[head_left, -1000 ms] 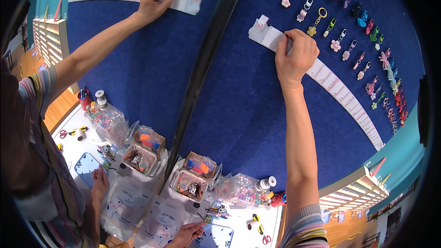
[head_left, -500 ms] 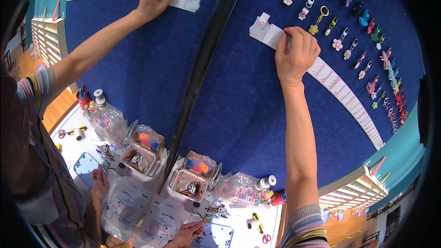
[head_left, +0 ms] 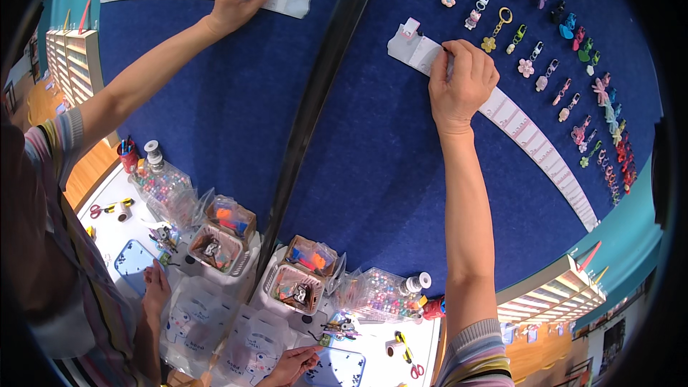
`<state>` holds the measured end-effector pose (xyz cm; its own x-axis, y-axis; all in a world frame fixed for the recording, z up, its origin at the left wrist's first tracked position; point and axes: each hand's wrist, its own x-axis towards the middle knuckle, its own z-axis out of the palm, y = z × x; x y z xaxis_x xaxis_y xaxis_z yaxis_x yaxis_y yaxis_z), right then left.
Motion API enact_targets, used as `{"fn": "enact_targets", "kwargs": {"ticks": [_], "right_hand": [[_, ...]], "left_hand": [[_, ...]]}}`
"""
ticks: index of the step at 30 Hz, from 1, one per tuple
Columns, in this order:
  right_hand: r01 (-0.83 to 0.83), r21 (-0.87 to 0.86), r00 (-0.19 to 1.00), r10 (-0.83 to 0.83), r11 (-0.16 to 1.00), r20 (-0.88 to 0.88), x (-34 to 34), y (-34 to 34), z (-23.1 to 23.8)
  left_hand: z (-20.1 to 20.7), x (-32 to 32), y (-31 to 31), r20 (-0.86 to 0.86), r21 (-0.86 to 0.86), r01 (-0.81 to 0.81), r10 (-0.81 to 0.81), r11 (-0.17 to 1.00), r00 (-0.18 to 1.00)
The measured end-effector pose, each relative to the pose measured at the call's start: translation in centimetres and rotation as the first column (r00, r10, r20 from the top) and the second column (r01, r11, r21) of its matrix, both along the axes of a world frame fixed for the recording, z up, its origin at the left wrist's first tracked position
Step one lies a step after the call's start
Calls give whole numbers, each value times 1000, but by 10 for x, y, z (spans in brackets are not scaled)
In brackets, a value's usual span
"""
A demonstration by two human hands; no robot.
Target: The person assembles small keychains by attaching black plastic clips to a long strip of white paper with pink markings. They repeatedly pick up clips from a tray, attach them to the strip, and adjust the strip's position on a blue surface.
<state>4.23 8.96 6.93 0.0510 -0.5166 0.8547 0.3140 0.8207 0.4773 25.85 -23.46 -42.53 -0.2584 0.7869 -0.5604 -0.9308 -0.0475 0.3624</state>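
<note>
My right hand (head_left: 462, 89) lies across a long white strip with ruler-like marks (head_left: 534, 140), on dark blue cloth. Its fingers are pinched together, and a small dark bit shows at the fingertips; I cannot make out what it is. At the strip's upper end sits a small white tag (head_left: 410, 29). Low in the view, my left hand (head_left: 288, 368) is beside a blue-rimmed tray (head_left: 342, 367) of small dark pieces. Its fingers are drawn together, and whatever they may hold is too small to tell. A mirror (head_left: 208, 100) on the left repeats both hands and the strip.
Rows of keychains (head_left: 527, 68) hang or lie at the right. Lower down are a white basket (head_left: 292, 294), a bead box (head_left: 387, 297), a thread spool (head_left: 419, 283), a red cup (head_left: 433, 308), a yellow cutter (head_left: 403, 347) and red-handled scissors (head_left: 417, 371). The mirror's black edge (head_left: 315, 93) runs between.
</note>
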Motion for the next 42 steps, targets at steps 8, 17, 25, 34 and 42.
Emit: {"fn": "enact_targets", "kwargs": {"ticks": [8, 17, 25, 34, 42], "right_hand": [[-3, 0, 1000, 3, 1000, -5, -1, 2, -1], [-33, 4, 999, 33, 999, -15, -3, 5, 1], [-51, 9, 999, 51, 999, -14, -6, 6, 1], [-42, -12, 999, 42, 999, -20, -5, 4, 1], [-78, -113, 991, 90, 991, 104, 17, -11, 2]], "left_hand": [[-4, -4, 3, -10, 12, -7, 7, 1000, 1000], [-1, -5, 3, 8, 11, -8, 8, 1000, 1000], [4, -7, 4, 8, 11, -9, 9, 1000, 1000], [13, -7, 1, -11, 16, -24, 24, 1000, 1000], [63, -8, -8, -94, 55, -123, 128, 991, 987]]}}
